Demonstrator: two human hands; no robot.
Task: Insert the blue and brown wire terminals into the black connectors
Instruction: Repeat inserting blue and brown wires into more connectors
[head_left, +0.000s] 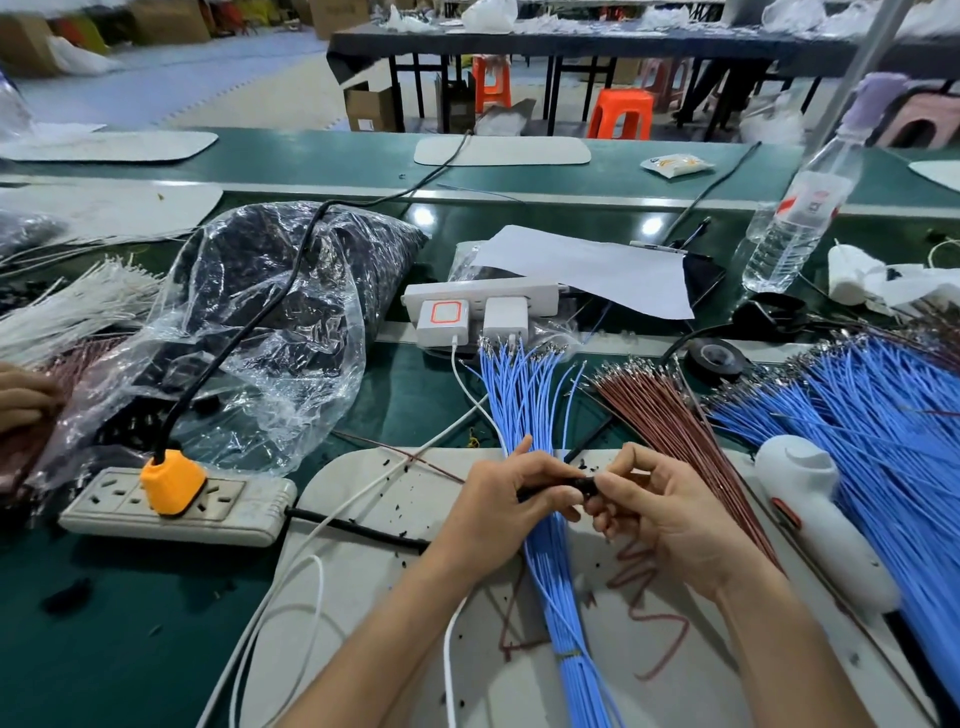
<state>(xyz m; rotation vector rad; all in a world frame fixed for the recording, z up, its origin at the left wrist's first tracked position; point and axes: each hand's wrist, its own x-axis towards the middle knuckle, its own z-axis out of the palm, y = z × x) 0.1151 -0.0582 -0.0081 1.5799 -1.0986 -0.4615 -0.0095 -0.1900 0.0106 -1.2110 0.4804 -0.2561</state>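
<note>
My left hand (498, 504) and right hand (670, 519) both pinch the small black plastic connector (574, 486) between them, above the bundle of thin blue wires (522, 395) on the green table (104, 623). If I tilt it, a terminal may jam or bend.

Both bare forearms ran in from the lower edge, angled toward each other. The left hand (498, 501) lay back-up with fingers curled and one digit lifted above the rest; the right hand (670, 519) faced it, palm turned inward, fingers bent. The fingertips of both met and pinched a small black connector (582, 483) between them, with the wrists well apart.
</note>
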